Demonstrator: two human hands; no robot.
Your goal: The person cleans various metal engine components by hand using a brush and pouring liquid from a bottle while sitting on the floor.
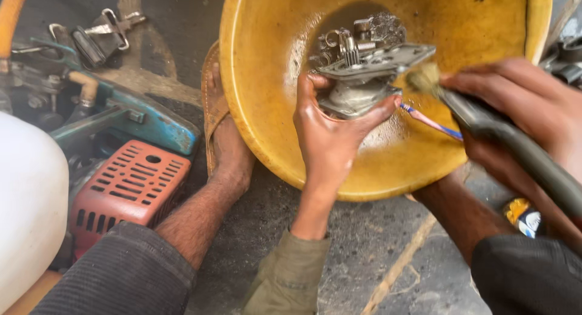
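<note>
Gripping a grey cast-metal engine part with a flat plate on top [362, 79], the left hand [330, 130] holds it from below over the wide yellow plastic basin [260, 79], thumb on the near side and fingers curled round the rounded underside. The part sits toward the basin's twelve o'clock, above a patch of dark liquid where several small metal fittings [345, 39] lie. At three o'clock from the part, the right hand [521, 109] is clenched around the dark handle of a worn brush [485, 118], whose frayed tan bristles touch the plate's right edge. A thin blue-and-pink stick [431, 122] slants just beneath the brush, between the two hands; whether the right hand also holds it cannot be told.

A bare foot in a brown sandal [221, 118] rests against the basin's nine o'clock side. Further toward nine o'clock stands a machine with a red-orange slotted cover [130, 182] and a teal metal body [148, 118], and a white rounded tank [27, 200] fills the eight o'clock corner. A small yellow-and-blue tin [522, 215] lies on the grimy concrete floor [364, 248] at four o'clock.
</note>
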